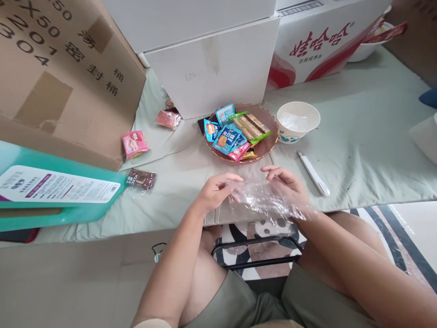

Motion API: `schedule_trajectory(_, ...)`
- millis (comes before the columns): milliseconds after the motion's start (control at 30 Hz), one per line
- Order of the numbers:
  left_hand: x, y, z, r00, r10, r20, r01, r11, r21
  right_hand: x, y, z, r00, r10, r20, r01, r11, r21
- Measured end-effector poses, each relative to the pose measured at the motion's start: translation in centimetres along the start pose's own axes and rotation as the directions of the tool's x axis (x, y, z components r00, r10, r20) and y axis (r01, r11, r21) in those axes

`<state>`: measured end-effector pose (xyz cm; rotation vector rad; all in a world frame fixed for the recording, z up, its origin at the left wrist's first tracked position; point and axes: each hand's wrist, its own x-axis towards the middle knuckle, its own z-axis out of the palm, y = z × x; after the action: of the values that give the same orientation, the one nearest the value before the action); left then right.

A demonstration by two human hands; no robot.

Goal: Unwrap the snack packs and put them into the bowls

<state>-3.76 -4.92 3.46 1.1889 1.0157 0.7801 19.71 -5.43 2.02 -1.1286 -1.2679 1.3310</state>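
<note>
A crumpled clear plastic bag [254,198] hangs between my two hands at the table's front edge. My left hand [218,189] pinches its left side between thumb and fingers. My right hand [285,182] is partly behind or inside the film, with its fingers curled on the bag's right side. Just beyond them stands a brown ribbed plate [269,116] with a gold rim. On it lie several blue snack packets [227,138], a pink packet [239,151] and a green-edged pack of wafer sticks [251,126].
Right of the plate are a paper bowl [297,130] with clear plastic in it and a white utility knife [313,174]. Snack packets [134,144] lie on the left. Cardboard boxes [61,68], white boxes [211,64] and a green jug [61,187] border the table.
</note>
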Motion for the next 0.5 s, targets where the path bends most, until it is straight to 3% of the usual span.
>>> schedule_trajectory(200,0.3,-0.2,-1.3,0.978,0.196,-0.069,-0.198,0.98,-0.021,1.0,0.0,-0.1,0.982,0.17,-0.079,-0.15,0.966,0.213)
schedule_trajectory(300,0.9,0.0,-1.6,0.964,0.259,-0.068,-0.259,0.966,0.001,1.0,-0.1,-0.4,0.971,0.238,-0.026,-0.217,0.921,0.322)
schedule_trajectory(400,1.2,0.2,-1.1,0.964,0.261,-0.051,-0.264,0.963,-0.053,0.4,-0.2,-0.8,0.963,0.27,0.024,-0.266,0.923,0.276)
schedule_trajectory(500,0.8,0.3,0.4,0.975,0.175,-0.14,-0.196,0.968,-0.155,-0.3,-0.2,-1.0,0.97,0.242,-0.025,-0.225,0.933,0.28)
